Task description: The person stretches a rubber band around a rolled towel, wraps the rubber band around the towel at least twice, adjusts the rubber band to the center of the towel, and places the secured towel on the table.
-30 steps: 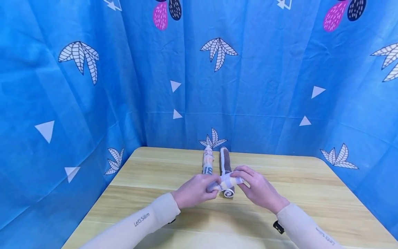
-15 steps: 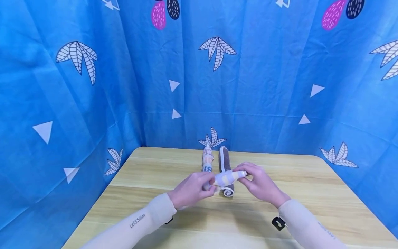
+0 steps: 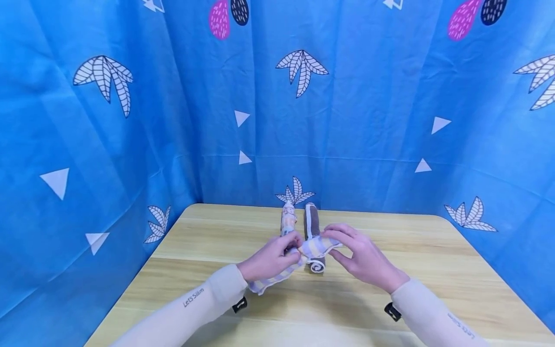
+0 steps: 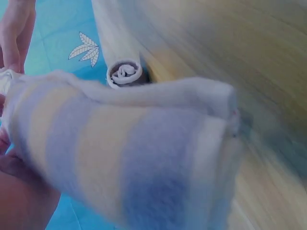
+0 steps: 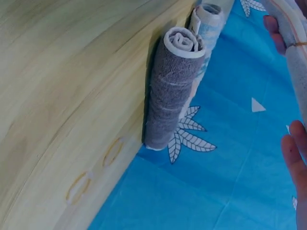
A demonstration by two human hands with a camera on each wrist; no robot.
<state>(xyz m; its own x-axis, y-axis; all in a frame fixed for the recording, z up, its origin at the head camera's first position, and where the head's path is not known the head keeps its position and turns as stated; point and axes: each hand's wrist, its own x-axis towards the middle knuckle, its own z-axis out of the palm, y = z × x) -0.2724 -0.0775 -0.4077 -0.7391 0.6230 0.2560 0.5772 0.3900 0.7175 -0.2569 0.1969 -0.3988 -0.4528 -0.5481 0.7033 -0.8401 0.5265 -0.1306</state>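
A purple-and-cream striped towel [image 3: 318, 246] is held up between both hands above the table. My left hand [image 3: 273, 259] pinches it near the middle, and a loose striped end hangs down to the left below that hand. My right hand [image 3: 362, 255] grips the other end between thumb and fingers. In the left wrist view the striped towel [image 4: 100, 143] fills the foreground, folded over in layers. A thin brown rubber band [image 5: 301, 44] circles the towel in the right wrist view.
Behind the hands lie a rolled brown towel [image 3: 311, 224] with white trim and a rolled printed towel [image 3: 288, 219], side by side. Two loose rubber bands [image 5: 113, 151] lie on the wooden table [image 3: 208, 241]. A blue patterned curtain [image 3: 368, 120] borders the table.
The striped towel's left end has come into view, spreading and hanging below my left hand. My left hand has shifted slightly along the towel; the right still grips its end.
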